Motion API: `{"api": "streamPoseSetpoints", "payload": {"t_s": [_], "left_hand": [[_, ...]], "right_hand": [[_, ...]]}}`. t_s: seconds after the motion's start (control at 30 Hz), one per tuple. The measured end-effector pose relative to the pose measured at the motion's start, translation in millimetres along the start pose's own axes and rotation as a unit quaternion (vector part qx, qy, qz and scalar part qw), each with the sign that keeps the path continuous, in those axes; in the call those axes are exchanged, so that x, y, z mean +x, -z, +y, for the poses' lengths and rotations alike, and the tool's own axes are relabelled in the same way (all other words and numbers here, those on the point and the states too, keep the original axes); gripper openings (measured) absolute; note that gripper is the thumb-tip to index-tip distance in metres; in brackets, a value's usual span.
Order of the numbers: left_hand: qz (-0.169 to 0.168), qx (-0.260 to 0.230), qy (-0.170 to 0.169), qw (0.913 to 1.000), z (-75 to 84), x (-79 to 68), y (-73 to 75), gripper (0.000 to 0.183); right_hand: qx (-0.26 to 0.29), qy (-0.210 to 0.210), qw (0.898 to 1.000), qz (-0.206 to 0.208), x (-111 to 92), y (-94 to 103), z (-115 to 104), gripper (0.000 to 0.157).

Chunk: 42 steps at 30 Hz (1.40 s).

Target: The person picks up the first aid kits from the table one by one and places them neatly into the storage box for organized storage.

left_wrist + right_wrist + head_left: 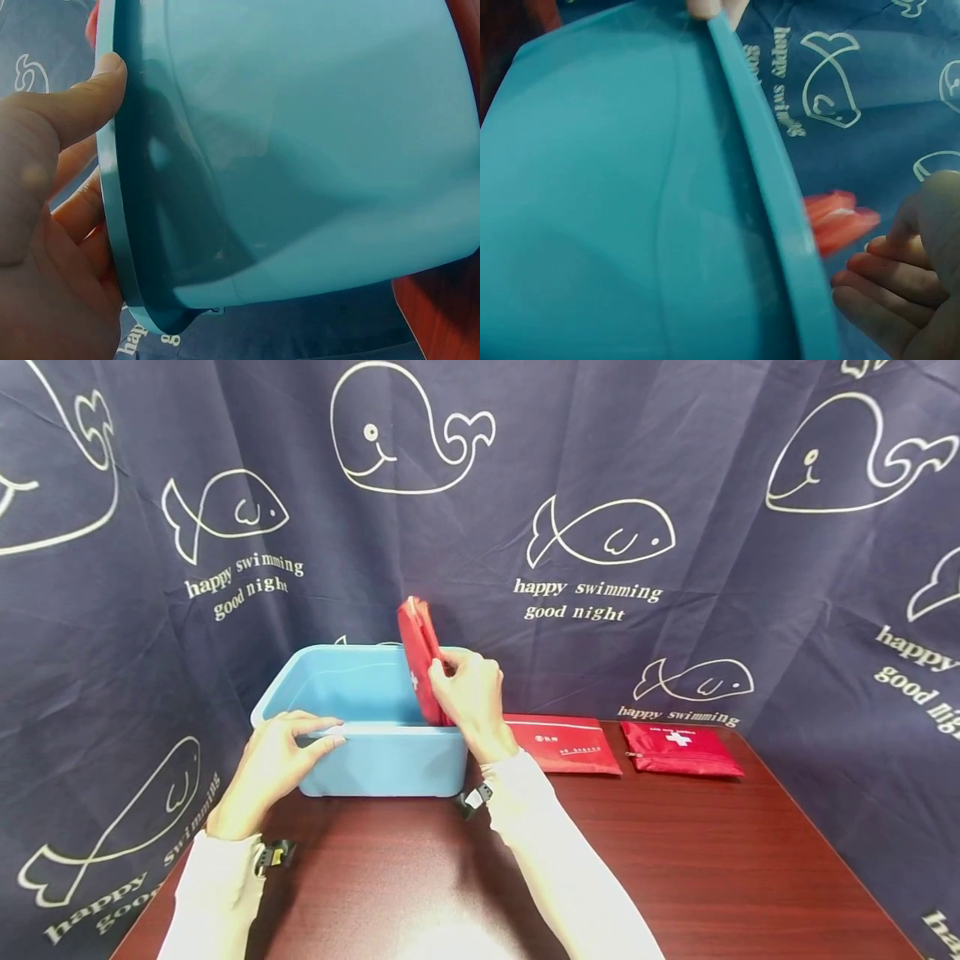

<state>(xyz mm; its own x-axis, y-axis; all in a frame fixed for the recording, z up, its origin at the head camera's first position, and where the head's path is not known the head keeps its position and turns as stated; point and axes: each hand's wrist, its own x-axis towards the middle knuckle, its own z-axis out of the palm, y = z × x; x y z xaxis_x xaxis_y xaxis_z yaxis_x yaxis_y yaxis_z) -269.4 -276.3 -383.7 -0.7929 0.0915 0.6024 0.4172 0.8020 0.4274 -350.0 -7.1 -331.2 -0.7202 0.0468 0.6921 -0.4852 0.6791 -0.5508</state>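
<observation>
A light blue plastic bin (382, 764) stands on the table. My left hand (281, 756) grips its near rim toward the left, thumb on the outer wall and fingers over the inner side, as the left wrist view (67, 150) also shows. My right hand (472, 693) pinches a red pouch (422, 660) with a white cross, at the bin's right end. The pouch stands upright, its lower edge behind the near rim and its top well above the bin. In the right wrist view, a blurred red part of the pouch (836, 221) shows beyond the rim, close to my fingertips.
Right of the bin lies a flat red packet (562, 743) with white print, its left end behind my right arm. Farther right is another red zip pouch (678, 750) with a white cross. A dark blue curtain (600, 460) with whale and fish drawings surrounds the brown table (720, 860).
</observation>
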Motion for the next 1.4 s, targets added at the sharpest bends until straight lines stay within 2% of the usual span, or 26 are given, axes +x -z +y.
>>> {"api": "streamPoseSetpoints", "payload": {"t_s": [0.1, 0.3, 0.63, 0.83, 1.0, 1.17, 1.4], "left_hand": [[0.002, 0.0, -0.002, 1.0, 0.2, 0.2, 0.6, 0.022], [0.002, 0.001, 0.0, 1.0, 0.9, 0.0, 1.0, 0.025], [0.007, -0.005, 0.006, 0.9999, 1.4, -0.2, 0.1, 0.023], [0.007, -0.01, 0.01, 0.9999, 3.5, 0.2, 0.9, 0.021], [0.011, -0.008, 0.007, 0.9999, 3.8, 0.8, 1.0, 0.022], [0.011, -0.005, 0.007, 0.9999, 3.4, 1.0, 1.0, 0.022], [0.012, -0.005, 0.004, 0.9999, 3.8, 0.7, 0.8, 0.022]], "right_hand": [[0.012, 0.006, 1.0, -0.018, 1, 2.9, -4, 0.023], [0.028, 0.021, 0.999, -0.017, 0, 13.7, -9, 0.022], [0.023, 0.033, 0.999, -0.029, -8, 44.0, 0, 0.028], [0.023, 0.028, 0.999, -0.028, -11, 64.8, 14, 0.027], [0.007, 0.04, 0.999, -0.02, -12, 82.4, 29, 0.025], [-0.012, 0.048, 0.999, -0.013, -15, 96.0, 47, 0.025], [-0.032, 0.038, 0.999, -0.024, -26, 108.4, 76, 0.025]]}}
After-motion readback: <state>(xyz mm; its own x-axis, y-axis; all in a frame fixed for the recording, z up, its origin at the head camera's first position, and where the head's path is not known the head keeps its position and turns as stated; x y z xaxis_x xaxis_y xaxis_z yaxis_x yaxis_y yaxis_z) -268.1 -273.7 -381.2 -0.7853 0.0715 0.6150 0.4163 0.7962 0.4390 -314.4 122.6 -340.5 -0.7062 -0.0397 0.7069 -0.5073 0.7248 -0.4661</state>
